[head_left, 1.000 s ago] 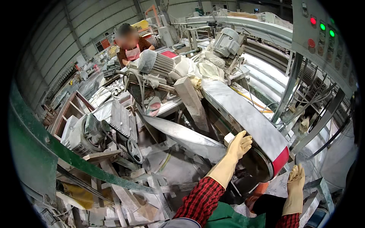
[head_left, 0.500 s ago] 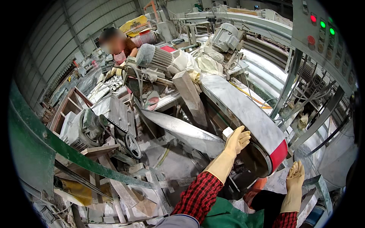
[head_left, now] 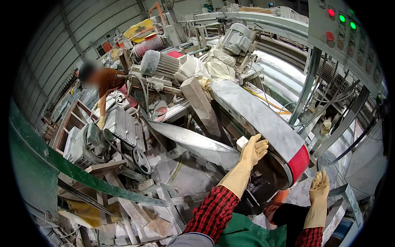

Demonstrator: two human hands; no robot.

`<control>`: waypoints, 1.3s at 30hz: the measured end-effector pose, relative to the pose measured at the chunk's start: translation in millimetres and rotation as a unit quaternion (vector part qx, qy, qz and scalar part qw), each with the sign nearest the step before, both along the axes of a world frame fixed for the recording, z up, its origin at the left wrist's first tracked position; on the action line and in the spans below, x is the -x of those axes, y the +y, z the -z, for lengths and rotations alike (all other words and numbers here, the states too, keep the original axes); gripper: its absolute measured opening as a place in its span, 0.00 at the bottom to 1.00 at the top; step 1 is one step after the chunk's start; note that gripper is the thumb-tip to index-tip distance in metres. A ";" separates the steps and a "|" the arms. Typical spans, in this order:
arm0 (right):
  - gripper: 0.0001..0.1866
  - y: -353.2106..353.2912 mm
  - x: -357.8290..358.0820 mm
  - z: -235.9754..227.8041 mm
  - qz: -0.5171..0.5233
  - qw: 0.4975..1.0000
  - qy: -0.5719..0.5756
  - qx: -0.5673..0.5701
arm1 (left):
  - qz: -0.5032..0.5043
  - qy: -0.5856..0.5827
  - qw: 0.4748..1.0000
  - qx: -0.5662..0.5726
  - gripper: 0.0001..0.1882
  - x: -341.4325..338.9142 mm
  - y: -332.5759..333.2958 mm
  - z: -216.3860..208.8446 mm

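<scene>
My left hand (head_left: pixel 252 153), in a cream rubber glove, is at the near end of a long machine with a pale marbled top (head_left: pixel 257 111) and a red end band (head_left: pixel 298 163). Its fingers are stretched and slightly bent, pointing right toward the machine's side. A small white block (head_left: pixel 242 143) shows just beyond this hand; whether they touch I cannot tell. My right hand (head_left: pixel 319 187), gloved alike, hangs to the right of the red band, palm turned up, fingers loosely curled and holding nothing visible.
A curved grey metal chute (head_left: pixel 193 138) lies left of the machine. A green curved rail (head_left: pixel 103 181) crosses the left side. At upper right hangs a control panel (head_left: pixel 345 37) with lit lamps. Another person (head_left: pixel 109 80) leans over a grey motor (head_left: pixel 90 144) at left.
The other person has moved left and now reaches an arm down to the motor. The view has shifted slightly. My hands keep nearly the same pose.
</scene>
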State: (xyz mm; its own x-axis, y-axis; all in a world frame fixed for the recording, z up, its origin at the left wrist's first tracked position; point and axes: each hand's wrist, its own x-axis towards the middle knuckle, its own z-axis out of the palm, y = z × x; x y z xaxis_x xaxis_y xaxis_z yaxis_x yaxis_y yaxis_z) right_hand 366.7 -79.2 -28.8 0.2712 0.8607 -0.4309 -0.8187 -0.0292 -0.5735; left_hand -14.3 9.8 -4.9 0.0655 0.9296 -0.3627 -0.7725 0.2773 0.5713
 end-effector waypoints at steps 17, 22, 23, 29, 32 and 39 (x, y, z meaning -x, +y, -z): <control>0.20 -0.7 -1.7 3.1 -0.016 1.000 -0.001 -0.012 | -0.005 -0.009 1.000 -0.017 0.29 0.1 0.1 4.5; 0.19 -1.5 2.4 -6.1 -0.008 1.000 -0.006 0.017 | 0.000 0.021 1.000 0.007 0.28 -0.8 -1.4 -5.5; 0.19 -1.4 1.8 -4.7 -0.011 1.000 -0.004 0.016 | 0.006 0.039 0.999 0.018 0.28 -0.6 -1.3 -7.3; 0.19 -1.3 -2.3 1.1 -0.020 1.000 0.000 0.007 | 0.009 0.032 0.999 0.000 0.29 -1.1 -2.2 -3.6; 0.18 0.3 -7.7 10.5 -0.037 0.999 0.007 -0.016 | 0.011 0.021 1.000 -0.004 0.29 0.5 -0.2 2.7; 0.19 0.3 -7.0 9.1 -0.044 0.999 -0.002 -0.002 | 0.011 0.017 1.000 -0.011 0.29 -1.0 0.2 2.6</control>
